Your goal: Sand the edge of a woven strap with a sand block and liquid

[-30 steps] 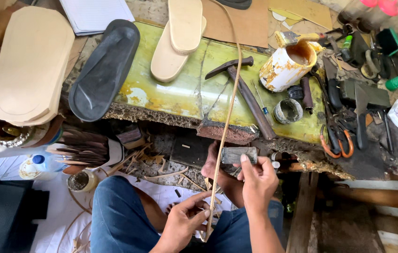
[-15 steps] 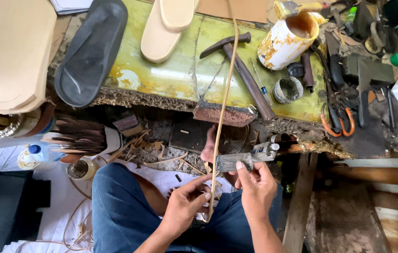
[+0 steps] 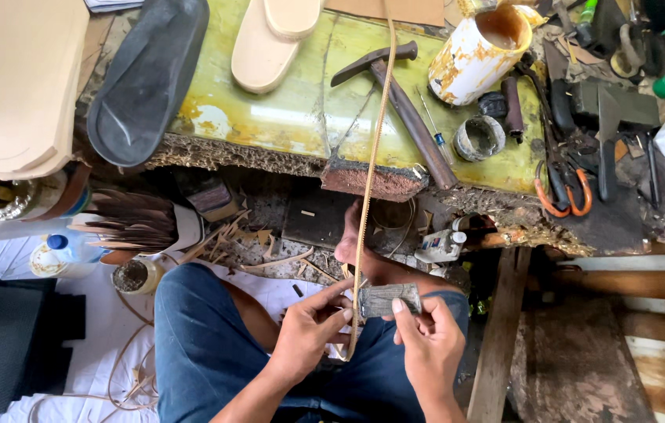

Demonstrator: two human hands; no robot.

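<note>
Pinching a tan strip [image 3: 370, 180], the left hand [image 3: 307, 333] faces the right hand [image 3: 426, 345] gripping a grey block [image 3: 385, 298], hammer [image 3: 403, 102] beyond.

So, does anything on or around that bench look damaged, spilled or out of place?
Yes. The green bench top is badly worn: its front edge is crumbled and ragged. The white can is streaked with dried yellow drips. Offcuts litter the ledge below. The left hand and right hand hold the tan strip and a small grey block.

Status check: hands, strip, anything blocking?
Left hand pinching tan strip near its lower end. Right hand holding grey block against it. Strip runs up over bench, passing hammer; nothing blocking.
</note>
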